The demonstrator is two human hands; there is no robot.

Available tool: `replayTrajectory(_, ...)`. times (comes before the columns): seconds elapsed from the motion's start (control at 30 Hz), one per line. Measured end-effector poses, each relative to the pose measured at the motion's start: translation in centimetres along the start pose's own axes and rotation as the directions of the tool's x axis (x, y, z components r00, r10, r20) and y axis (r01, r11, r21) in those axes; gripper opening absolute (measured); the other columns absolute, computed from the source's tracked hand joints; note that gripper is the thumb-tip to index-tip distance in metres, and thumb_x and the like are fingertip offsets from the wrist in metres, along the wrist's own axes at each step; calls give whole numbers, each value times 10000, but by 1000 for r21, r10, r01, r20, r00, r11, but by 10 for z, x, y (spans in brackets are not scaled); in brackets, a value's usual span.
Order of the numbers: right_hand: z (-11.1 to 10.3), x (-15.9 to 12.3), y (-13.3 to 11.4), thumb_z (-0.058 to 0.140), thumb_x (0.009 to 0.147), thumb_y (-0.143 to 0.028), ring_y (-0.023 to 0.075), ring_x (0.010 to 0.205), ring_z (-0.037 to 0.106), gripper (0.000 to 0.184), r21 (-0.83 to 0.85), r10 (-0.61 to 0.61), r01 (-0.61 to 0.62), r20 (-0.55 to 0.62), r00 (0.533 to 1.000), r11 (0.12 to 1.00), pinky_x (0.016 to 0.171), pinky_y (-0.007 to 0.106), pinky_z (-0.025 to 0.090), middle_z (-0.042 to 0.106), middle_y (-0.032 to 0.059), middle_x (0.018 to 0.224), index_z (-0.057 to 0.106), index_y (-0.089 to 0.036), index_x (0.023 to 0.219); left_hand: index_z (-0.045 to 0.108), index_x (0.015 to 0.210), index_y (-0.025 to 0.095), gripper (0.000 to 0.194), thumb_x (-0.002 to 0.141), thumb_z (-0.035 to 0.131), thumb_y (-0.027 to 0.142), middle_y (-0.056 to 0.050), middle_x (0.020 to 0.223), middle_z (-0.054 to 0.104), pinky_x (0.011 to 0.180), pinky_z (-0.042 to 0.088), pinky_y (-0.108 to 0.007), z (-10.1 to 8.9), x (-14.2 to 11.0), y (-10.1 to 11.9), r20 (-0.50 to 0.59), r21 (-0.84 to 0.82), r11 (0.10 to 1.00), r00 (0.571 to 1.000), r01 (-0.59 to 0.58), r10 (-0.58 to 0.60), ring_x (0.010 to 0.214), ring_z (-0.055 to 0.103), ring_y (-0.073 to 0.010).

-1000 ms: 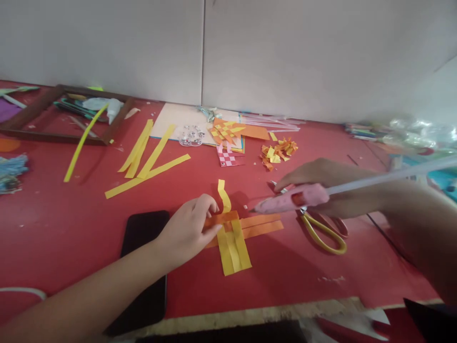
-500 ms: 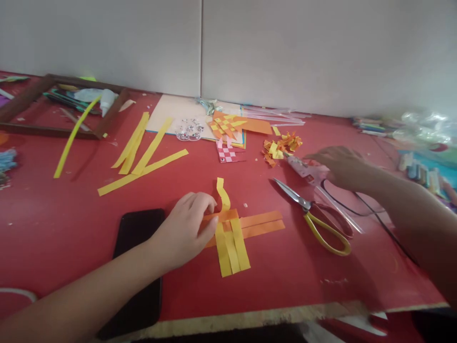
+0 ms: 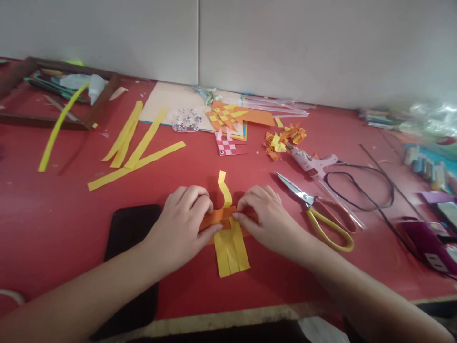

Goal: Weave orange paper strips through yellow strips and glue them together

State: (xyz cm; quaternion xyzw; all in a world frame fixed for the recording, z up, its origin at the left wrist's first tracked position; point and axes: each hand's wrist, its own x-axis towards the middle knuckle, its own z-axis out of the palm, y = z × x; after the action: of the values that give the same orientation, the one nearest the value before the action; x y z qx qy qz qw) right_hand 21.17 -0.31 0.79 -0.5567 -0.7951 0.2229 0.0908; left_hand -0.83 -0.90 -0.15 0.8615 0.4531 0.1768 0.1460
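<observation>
Yellow paper strips (image 3: 228, 255) cross orange paper strips (image 3: 216, 217) in a small weave on the red table. One curled yellow strip end (image 3: 224, 188) stands up at its far side. My left hand (image 3: 187, 216) pinches the orange strips from the left, thumb on the near side. From the right, my right hand (image 3: 262, 212) has its thumb and fingers closed on the weave's upper right edge. To the right lie scissors (image 3: 309, 200) with one yellow and one red handle. Beyond them rests a pink glue gun (image 3: 310, 163) with a clear glue stick in it.
A black phone (image 3: 130, 243) lies by my left forearm. Loose yellow strips (image 3: 137, 164), a checkered paper fish (image 3: 225, 146), an orange woven fish (image 3: 224, 116) and paper scraps (image 3: 280, 140) lie farther back. A brown frame (image 3: 103, 97) is at left; the gun's cord (image 3: 389, 190) loops at right.
My right hand has set the glue gun down beyond the scissors, let go of it, and moved to the paper weave. My left hand has stayed on the weave.
</observation>
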Motion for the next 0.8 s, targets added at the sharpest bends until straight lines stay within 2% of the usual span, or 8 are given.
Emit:
replayTrajectory(0.23,-6,-5,-2,572,876,-209,214,873,524,83,176,19,-22,15,1000,984,795,394,414,605,48,882,573,-202,793,467,951,197,274,877,648,389,-87,1023,580,839,469,-462,1,1,-2,-16,-78,996,999,31,-33,962,535,-277)
replayTrajectory(0.33,-10,-6,-1,557,876,-187,192,847,543,85,244,-39,50,-47,998,968,784,368,428,598,37,871,555,-206,793,467,1070,200,392,843,680,438,-82,1033,601,849,481,-466,0,2,-1,-27,-176,978,993,110,-117,978,565,-279)
replayTrajectory(0.4,-12,-6,0,550,884,-177,184,844,553,86,252,-107,137,-129,986,958,779,354,436,590,37,872,545,-208,805,484,1064,209,377,832,688,426,-64,1008,622,825,500,-427,-3,3,-1,-39,-261,954,986,146,-162,946,597,-258)
replayTrajectory(0.57,-12,-7,3,552,892,-164,200,908,570,69,137,-280,335,-313,908,932,809,376,446,585,54,942,513,-218,911,556,925,228,72,879,607,250,21,854,658,690,500,-268,-12,4,1,-51,-417,906,993,76,-107,756,632,-147)
replayTrajectory(0.67,-9,-13,2,657,826,-193,260,1087,543,316,-29,-404,431,-410,818,902,911,454,423,550,112,1180,502,-242,1097,566,883,228,44,895,584,190,35,820,658,680,489,-243,-13,4,2,-109,-405,914,994,-18,-28,735,627,-122)
replayTrajectory(0.73,-7,-19,5,721,787,-203,274,1133,513,430,-155,-497,483,-444,745,862,939,470,407,534,76,1245,549,-341,1155,562,882,229,50,903,592,195,25,831,668,698,492,-262,-11,2,3,-160,-370,925,987,-91,33,755,629,-130)
replayTrajectory(0.77,-6,-22,7,739,779,-208,260,1103,518,429,-174,-508,483,-429,747,858,929,455,409,566,31,1193,593,-421,1121,561,885,231,54,904,596,193,20,835,675,709,496,-278,-10,1,3,-189,-350,928,980,-131,67,762,631,-138)
replayTrajectory(0.8,-5,-25,9,747,776,-222,241,1036,533,401,-160,-489,466,-405,773,870,898,433,419,605,-5,1084,635,-494,1048,563,889,235,64,902,597,182,15,840,685,721,499,-297,-10,0,4,-224,-327,929,969,-171,99,766,635,-147)
